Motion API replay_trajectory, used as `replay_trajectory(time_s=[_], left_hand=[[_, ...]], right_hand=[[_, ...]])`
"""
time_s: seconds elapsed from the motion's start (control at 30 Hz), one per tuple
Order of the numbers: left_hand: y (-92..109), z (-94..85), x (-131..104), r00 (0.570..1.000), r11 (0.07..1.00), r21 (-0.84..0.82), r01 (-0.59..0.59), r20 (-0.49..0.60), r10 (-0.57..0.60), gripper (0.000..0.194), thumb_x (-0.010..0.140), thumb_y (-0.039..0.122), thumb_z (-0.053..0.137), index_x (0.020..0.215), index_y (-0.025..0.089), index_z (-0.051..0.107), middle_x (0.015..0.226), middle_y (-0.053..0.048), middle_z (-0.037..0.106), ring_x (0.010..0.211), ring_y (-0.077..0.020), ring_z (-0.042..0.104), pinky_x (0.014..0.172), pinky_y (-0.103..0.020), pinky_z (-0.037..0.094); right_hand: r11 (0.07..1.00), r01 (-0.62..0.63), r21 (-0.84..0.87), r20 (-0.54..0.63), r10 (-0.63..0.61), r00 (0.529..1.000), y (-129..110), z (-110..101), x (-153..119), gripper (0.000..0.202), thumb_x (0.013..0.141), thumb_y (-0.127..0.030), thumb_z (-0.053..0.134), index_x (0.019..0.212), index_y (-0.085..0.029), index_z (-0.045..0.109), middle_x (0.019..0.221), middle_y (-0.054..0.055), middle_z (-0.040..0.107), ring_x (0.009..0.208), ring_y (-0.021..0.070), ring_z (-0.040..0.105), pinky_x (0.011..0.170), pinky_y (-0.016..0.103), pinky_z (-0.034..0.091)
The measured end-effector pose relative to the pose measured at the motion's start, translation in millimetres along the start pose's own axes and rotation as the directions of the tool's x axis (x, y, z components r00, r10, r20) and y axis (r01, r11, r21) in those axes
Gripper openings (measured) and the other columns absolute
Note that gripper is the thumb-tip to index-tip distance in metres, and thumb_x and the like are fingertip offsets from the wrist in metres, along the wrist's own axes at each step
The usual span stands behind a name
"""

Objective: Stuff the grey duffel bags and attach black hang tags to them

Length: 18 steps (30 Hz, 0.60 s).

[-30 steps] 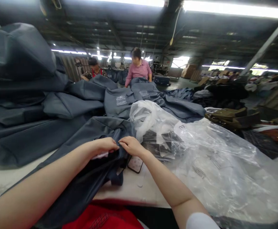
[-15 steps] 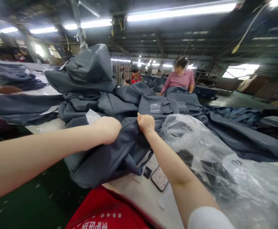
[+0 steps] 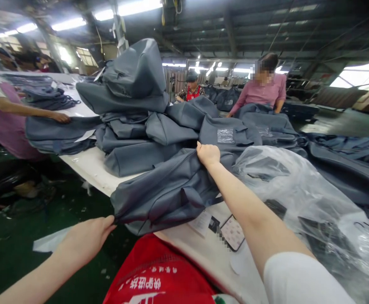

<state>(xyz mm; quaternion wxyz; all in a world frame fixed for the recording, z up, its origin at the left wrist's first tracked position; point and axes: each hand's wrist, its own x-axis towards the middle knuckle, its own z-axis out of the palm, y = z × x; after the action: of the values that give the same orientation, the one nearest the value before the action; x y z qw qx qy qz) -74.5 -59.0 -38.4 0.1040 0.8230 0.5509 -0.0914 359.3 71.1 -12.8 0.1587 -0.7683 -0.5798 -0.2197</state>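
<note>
A dark blue-grey bag with a strap handle lies before me at the table's near edge, stretched between my hands. My left hand pinches its near left end, out past the table edge. A white piece of paper or film shows beside that hand; I cannot tell whether the hand holds it. My right hand is closed on the bag's far right end. Under the bag's right side lie a white paper, a small black square and a phone in a patterned case.
More blue-grey bags are piled at the back left. Clear plastic bags cover the right side of the white table. One person stands behind the bags, another farther back. At left, a person's hand touches a flat stack.
My left hand has moved from the bag's top down and left to its near end, and the bag is pulled out longer. The view has swung left.
</note>
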Motion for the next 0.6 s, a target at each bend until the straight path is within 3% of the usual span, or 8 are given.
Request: replay_trajectory(time_s=[0.17,0.27,0.33,0.4,0.43,0.5,0.6], left_hand=[[-2,9.5,16,0.993,0.996,0.011,-0.090,0.083,0.089,0.034,0.093,0.035,0.030,0.099,0.020,0.059,0.094,-0.012,0.070,0.088,-0.0303,0.067,0.072,-0.037,0.047],[7,6.6,14,0.998,0.999,-0.002,-0.047,-0.038,0.047,0.038,0.093,0.037,0.031,0.112,0.017,0.055,0.105,-0.015,0.069,0.092,-0.0320,0.067,0.075,-0.040,0.049],[23,5.4,1,0.963,1.000,0.000,0.012,-0.270,-0.012,0.045,0.090,0.037,0.035,0.128,0.014,0.045,0.124,-0.018,0.061,0.102,-0.0329,0.064,0.079,-0.041,0.049],[46,9.7,-15,0.864,0.999,-0.019,-0.036,-0.502,0.021,0.060,0.088,0.036,0.041,0.143,0.015,0.026,0.144,-0.018,0.044,0.118,-0.0326,0.056,0.084,-0.039,0.050],[59,14.4,-22,0.823,0.995,-0.022,-0.102,-0.563,0.072,0.067,0.088,0.036,0.043,0.147,0.017,0.018,0.150,-0.016,0.036,0.122,-0.0317,0.053,0.084,-0.038,0.050],[85,27.2,-27,0.812,0.974,-0.017,-0.226,-0.556,0.178,0.071,0.089,0.038,0.043,0.150,0.020,0.010,0.154,-0.013,0.029,0.116,-0.0304,0.058,0.075,-0.035,0.052],[111,42.7,-9,0.866,0.973,-0.028,-0.227,-0.463,0.189,0.067,0.092,0.044,0.040,0.150,0.017,0.018,0.153,-0.016,0.031,0.095,-0.0294,0.067,0.060,-0.036,0.050]], right_hand=[[1.000,0.013,-0.024,0.026,-0.013,1.000,5,-3,-8,0.061,0.101,-0.037,0.024,0.085,-0.006,0.074,0.085,0.022,0.072,0.084,0.0281,0.068,0.077,0.036,0.043],[0.999,-0.005,-0.035,0.038,0.006,0.999,12,-6,-12,0.060,0.101,-0.036,0.024,0.086,-0.005,0.074,0.086,0.022,0.072,0.084,0.0285,0.069,0.076,0.036,0.044],[0.999,-0.017,-0.038,0.049,0.018,0.999,16,-7,-14,0.060,0.101,-0.036,0.025,0.087,-0.004,0.074,0.087,0.023,0.072,0.084,0.0285,0.069,0.075,0.036,0.044],[0.999,-0.021,-0.034,0.062,0.023,0.998,17,-6,-17,0.059,0.101,-0.036,0.026,0.088,-0.003,0.074,0.088,0.023,0.072,0.086,0.0279,0.068,0.076,0.035,0.044],[0.999,-0.021,-0.030,0.069,0.023,0.997,17,-6,-18,0.059,0.101,-0.037,0.026,0.089,-0.003,0.073,0.088,0.023,0.072,0.086,0.0277,0.068,0.077,0.035,0.044],[1.000,-0.025,-0.019,0.084,0.026,0.996,15,-4,-21,0.059,0.101,-0.036,0.027,0.088,-0.003,0.073,0.088,0.023,0.072,0.087,0.0275,0.068,0.077,0.035,0.044],[0.999,-0.032,0.002,0.105,0.032,0.994,15,-3,-24,0.058,0.101,-0.035,0.027,0.087,-0.003,0.073,0.087,0.023,0.071,0.087,0.0271,0.068,0.079,0.035,0.044]])
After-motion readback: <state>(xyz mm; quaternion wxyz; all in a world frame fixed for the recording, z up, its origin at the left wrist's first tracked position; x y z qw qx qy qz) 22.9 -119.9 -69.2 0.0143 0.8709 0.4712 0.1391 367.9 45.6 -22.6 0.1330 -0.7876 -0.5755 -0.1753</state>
